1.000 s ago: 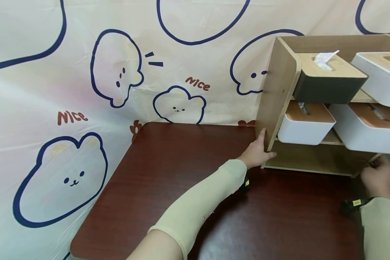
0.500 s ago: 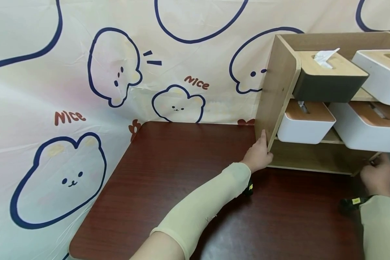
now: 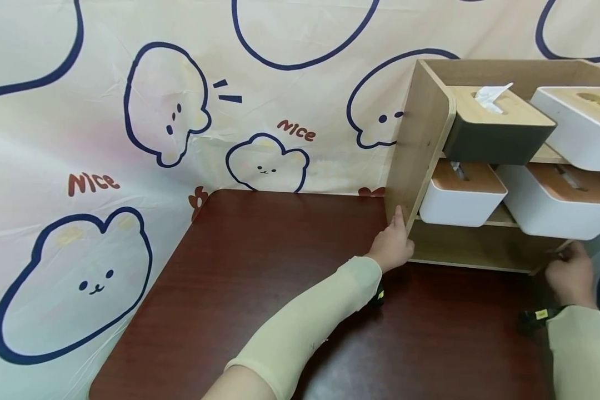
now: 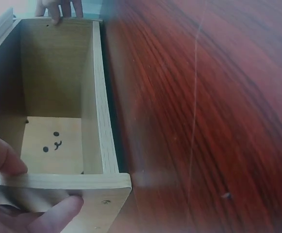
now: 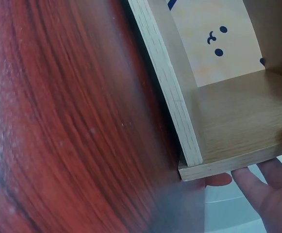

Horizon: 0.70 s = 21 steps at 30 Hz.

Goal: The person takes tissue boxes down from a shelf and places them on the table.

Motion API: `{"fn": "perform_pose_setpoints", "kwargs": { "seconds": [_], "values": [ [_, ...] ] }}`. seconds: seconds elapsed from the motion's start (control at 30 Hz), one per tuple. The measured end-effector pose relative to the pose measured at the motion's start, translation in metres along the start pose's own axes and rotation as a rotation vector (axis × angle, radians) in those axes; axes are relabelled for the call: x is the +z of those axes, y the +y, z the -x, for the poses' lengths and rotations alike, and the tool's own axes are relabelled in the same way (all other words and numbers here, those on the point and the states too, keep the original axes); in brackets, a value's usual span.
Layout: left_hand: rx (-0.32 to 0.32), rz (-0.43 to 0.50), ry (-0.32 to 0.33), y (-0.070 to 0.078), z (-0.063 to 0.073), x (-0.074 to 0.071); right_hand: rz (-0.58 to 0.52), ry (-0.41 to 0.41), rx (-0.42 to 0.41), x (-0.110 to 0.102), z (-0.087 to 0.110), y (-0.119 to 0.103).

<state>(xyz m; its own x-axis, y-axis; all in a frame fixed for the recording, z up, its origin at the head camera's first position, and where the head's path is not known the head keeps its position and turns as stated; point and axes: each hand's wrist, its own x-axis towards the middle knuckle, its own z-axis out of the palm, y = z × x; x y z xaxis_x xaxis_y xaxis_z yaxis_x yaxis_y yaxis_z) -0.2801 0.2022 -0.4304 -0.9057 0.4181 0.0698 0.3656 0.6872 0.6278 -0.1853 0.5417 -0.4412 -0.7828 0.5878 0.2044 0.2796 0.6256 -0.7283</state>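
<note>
A light wooden shelf unit [image 3: 420, 128] stands at the right of the head view, on the table. At its lower left side panel, my left hand [image 3: 391, 248] grips the front edge. The left wrist view shows digits of that hand [image 4: 58, 213] on both faces of the panel. My right hand [image 3: 571, 275] holds the lower right panel; in the right wrist view its fingers [image 5: 257, 189] lie along the panel's outer side. Above the hands sit a dark tissue box [image 3: 497, 136] with a tissue sticking out, a small white tissue box [image 3: 460, 205] and two larger white ones.
The dark red table [image 3: 280, 266] reaches left and forward of the shelf. Behind it hangs a pale cloth [image 3: 180, 183] with blue cartoon outlines. The shelf's bottom compartment [image 3: 470, 253] shows bare boards. A larger white box [image 3: 560, 203] juts past the shelf front.
The left hand has shifted slightly down along the panel, and its thumb no longer sticks out in front. The right hand keeps its hold. The head view has turned slightly right.
</note>
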Motion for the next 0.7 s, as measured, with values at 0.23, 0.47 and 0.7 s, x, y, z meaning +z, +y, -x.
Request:
{"fn": "perform_pose_setpoints", "kwargs": {
  "seconds": [0.23,0.47,0.7],
  "values": [
    [-0.007,-0.01,0.015,-0.001,0.001,0.001,-0.079,-0.024,-0.023,-0.002,0.001,0.001],
    [-0.002,-0.021,0.02,-0.006,0.003,-0.004,-0.077,-0.031,-0.045,0.001,0.005,-0.004],
    [0.021,-0.019,0.035,-0.015,0.008,-0.011,-0.02,-0.056,-0.066,0.006,0.008,-0.007]
  ]
}}
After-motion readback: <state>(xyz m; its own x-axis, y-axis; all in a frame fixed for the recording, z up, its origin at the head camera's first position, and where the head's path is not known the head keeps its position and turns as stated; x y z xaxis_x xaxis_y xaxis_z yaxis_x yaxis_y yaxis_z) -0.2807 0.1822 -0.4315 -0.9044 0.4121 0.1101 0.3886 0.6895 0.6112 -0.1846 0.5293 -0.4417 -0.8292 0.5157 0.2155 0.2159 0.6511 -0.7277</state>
